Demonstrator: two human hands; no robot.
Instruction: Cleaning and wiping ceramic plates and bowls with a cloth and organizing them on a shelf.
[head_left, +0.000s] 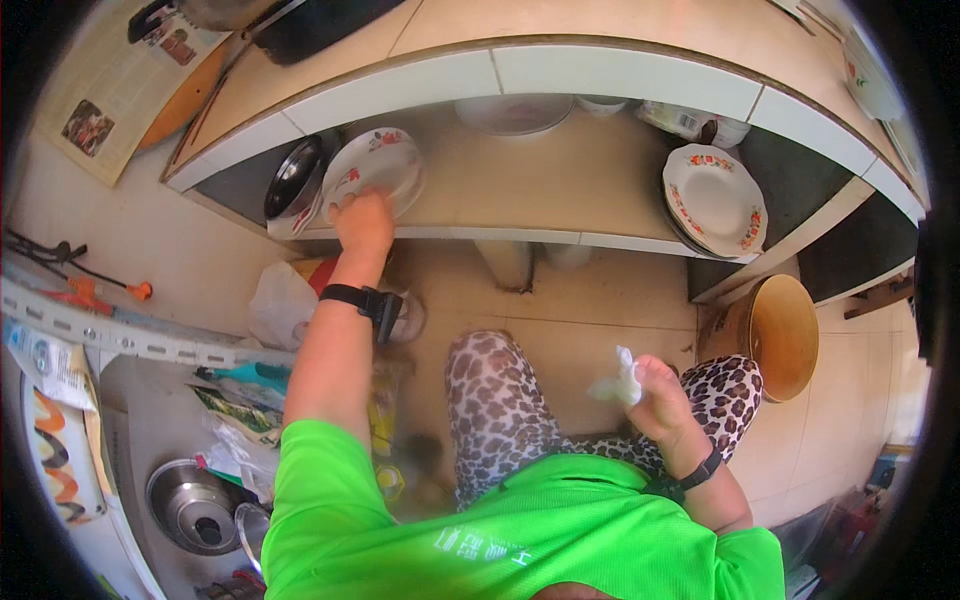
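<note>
My left hand (363, 217) reaches onto the lower shelf, its fingers curled over the near rim of a white bowl with red flowers (373, 161). The thumb is hidden. Beside that bowl, a shiny black bowl (294, 178) leans on its side over another white dish with red marks (289, 225). In my right hand (664, 397), above my thigh, is a crumpled white cloth or tissue (624, 382). A stack of white scalloped plates with orange-red flowers (715, 199) rests at the shelf's right end.
White tiles edge the counter (622, 71) above the shelf (525, 180). Further back on the shelf are a large pale plate (514, 112) and a packet (670, 118). A round bin (784, 337) stands right; a white plastic bag (281, 304) and steel pot (196, 502) are left.
</note>
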